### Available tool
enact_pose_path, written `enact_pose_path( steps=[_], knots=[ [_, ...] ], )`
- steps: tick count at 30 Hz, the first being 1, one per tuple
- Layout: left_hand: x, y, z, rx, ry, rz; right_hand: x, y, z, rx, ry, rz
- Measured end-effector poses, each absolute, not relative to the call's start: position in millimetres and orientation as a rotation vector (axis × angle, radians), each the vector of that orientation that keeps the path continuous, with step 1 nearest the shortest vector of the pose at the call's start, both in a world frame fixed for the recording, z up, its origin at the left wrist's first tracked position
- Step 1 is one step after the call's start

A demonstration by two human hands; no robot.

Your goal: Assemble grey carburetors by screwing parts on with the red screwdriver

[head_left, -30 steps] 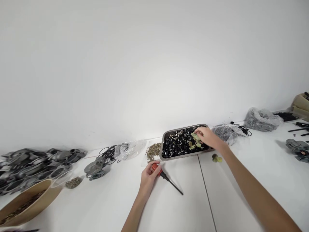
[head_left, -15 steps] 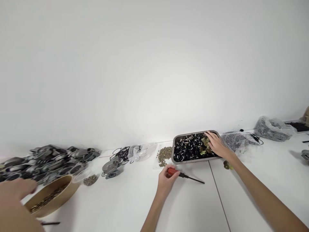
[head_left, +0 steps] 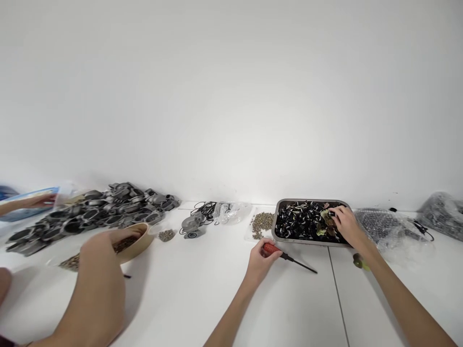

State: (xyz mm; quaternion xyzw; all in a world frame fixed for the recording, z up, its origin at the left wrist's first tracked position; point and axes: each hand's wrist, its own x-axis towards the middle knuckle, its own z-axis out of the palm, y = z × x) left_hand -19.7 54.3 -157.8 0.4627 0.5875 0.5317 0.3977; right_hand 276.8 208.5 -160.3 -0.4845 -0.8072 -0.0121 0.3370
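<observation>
My left hand [head_left: 261, 259] rests on the white table, its fingers closed round the red handle of a screwdriver [head_left: 285, 256] whose dark shaft points right. My right hand [head_left: 344, 224] reaches into a metal tray [head_left: 280, 220] full of small black parts with a few greenish-yellow discs. Its fingers are curled and pinching among those parts. What they grip I cannot make out. Two greenish discs [head_left: 360, 262] lie on the table beside my right forearm.
Another person's arm [head_left: 96, 284] reaches over a tan bowl [head_left: 139, 241] of small brown parts at the left. A heap of grey metal castings [head_left: 90, 212], black rubber rings [head_left: 202, 209], a pile of brass bits [head_left: 262, 221] and plastic bags [head_left: 390, 226] line the wall.
The view has swung left. Another person's arm has come further in over the tan bowl. My right hand has stayed in the tray and my left keeps hold of the screwdriver.
</observation>
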Motion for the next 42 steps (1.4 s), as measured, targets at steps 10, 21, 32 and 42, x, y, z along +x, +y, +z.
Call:
enact_pose_path(
  steps=[10, 21, 32, 42],
  knots=[
    [-16, 53, -163, 1.668, 1.661, 1.127, 274, 203, -148, -1.225, -2.027, 0.064],
    [-17, 49, -162, 1.815, 1.635, 1.082, 265, 180, -116, -1.304, -1.856, 0.206],
    [21, 15, -137, 1.887, 1.242, 1.138, 240, 24, -134, -1.213, -1.719, 1.045],
    [47, 12, -133, 1.485, 1.104, 1.172, 221, 39, -142, -0.864, -1.425, 1.676]
  ],
)
